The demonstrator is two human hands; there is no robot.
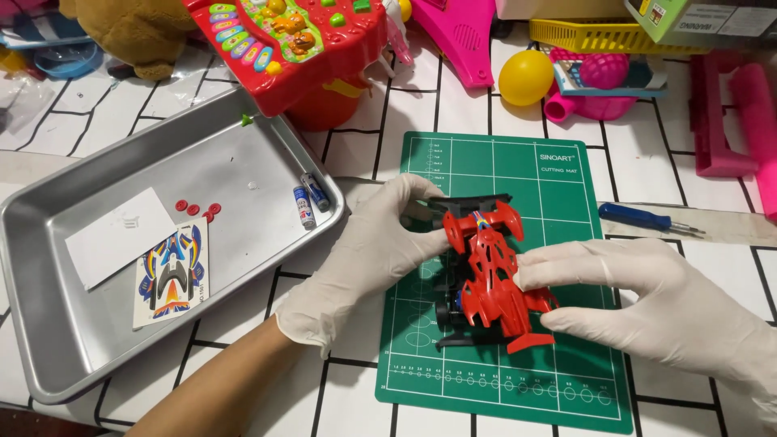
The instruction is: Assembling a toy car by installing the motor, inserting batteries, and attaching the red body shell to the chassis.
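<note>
Red plastic toy race car (pixel 490 279) sat on the green cutting mat (pixel 566 186), held between both gloved hands. Left hand (pixel 368 255) cupped the car's rear-wing end, its grip closed on the black chassis edge, likely to steady it. Right hand (pixel 647 299) pinched the red body shell at the side, thumb and fingertips clamped on it, probably pressing the shell onto or off the chassis; which one I could not tell. Car lay lengthwise on the mat, wheels mostly hidden.

Metal tray (pixel 73 356) stood just left of the mat on the tiled table (pixel 688 194). Inside it: two small batteries (pixel 310 200) near the right wall, a few red round bits (pixel 198 210), a white paper card (pixel 113 235), a sticker sheet (pixel 171 275). Parts likely kept there so they wouldn't roll off.

Blue-handled screwdriver (pixel 643 218) lay right of the mat, near the right hand. Toy keyboard (pixel 283 40), yellow ball (pixel 525 77) and pink toys crowded the far edge.
</note>
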